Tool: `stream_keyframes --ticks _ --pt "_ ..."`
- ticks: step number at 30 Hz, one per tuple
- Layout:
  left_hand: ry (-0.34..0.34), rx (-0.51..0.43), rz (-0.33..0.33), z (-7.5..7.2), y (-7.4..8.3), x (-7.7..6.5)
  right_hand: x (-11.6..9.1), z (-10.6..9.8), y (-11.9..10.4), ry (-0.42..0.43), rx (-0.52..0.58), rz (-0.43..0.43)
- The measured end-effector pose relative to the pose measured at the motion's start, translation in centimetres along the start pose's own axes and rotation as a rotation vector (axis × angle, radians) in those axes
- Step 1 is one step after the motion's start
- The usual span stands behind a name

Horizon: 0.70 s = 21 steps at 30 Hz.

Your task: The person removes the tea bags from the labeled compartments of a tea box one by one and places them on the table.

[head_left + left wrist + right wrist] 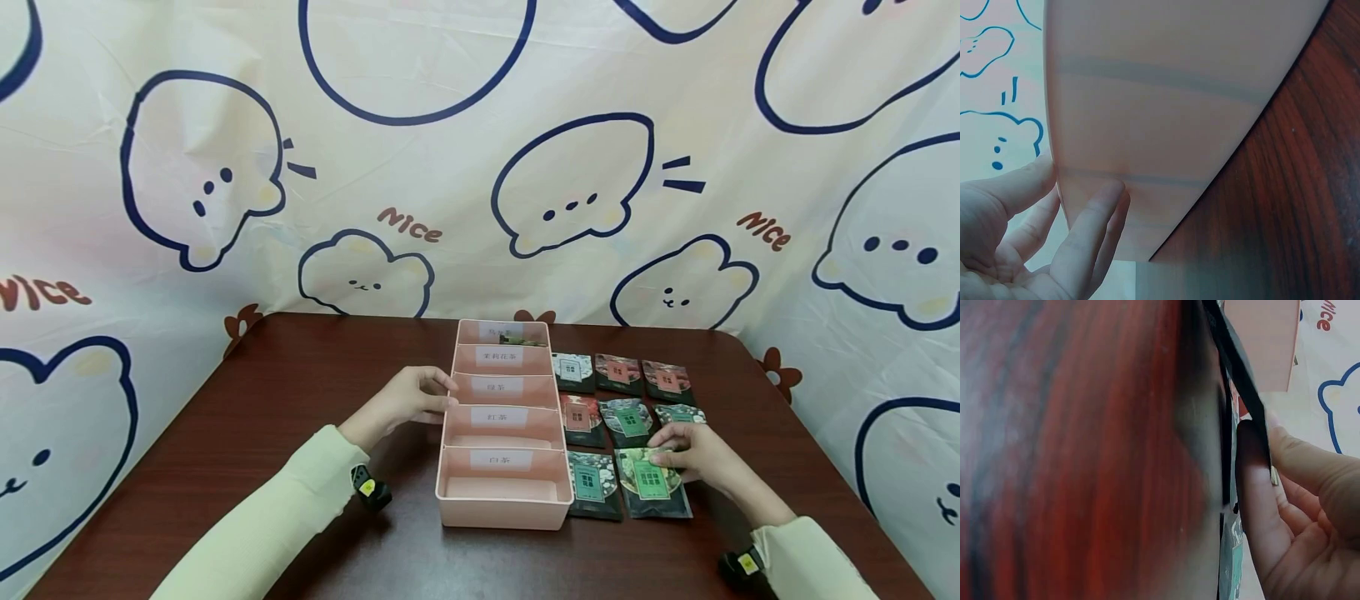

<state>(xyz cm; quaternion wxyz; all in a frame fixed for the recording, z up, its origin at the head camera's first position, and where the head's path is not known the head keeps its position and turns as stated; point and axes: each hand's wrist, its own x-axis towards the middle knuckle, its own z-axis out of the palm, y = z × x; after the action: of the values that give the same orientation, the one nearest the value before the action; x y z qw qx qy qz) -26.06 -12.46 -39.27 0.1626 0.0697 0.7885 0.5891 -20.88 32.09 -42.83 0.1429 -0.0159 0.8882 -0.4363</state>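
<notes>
A long pink box (504, 515) with several labelled compartments in a row stands mid-table. My left hand (408, 402) is at its left side, fingers extended; in the left wrist view the fingertips (1113, 190) touch the outer wall and the rim. My right hand (701, 457) pinches a tea packet (651, 483) with a bright green label, near the front right. In the right wrist view this packet (1244, 372) shows edge-on between thumb and finger, tilted up from the packets beneath. A green tea packet (521, 341) lies in the farthest compartment.
Right of the box, tea packets lie in rows: red-labelled ones (618, 372) (582, 417), a white-labelled one (573, 369), and green or teal ones (628, 419) (592, 483). A patterned cloth (465, 183) hangs behind the dark wooden table (352, 350).
</notes>
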Motion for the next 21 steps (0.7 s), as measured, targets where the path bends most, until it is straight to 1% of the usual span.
stream_keyframes --ticks 7,15,21 --pt "0.0 0.002 0.001 -0.03 0.03 -0.05 0.09 0.31 -0.15 0.007 -0.048 0.016" --pt "-0.002 -0.002 -0.002 -0.01 -0.05 0.07 0.47 0.65 -0.23 0.024 -0.071 0.048" --pt "-0.003 0.004 0.002 -0.03 -0.05 0.09 0.55 0.52 -0.3 0.02 -0.114 0.046"
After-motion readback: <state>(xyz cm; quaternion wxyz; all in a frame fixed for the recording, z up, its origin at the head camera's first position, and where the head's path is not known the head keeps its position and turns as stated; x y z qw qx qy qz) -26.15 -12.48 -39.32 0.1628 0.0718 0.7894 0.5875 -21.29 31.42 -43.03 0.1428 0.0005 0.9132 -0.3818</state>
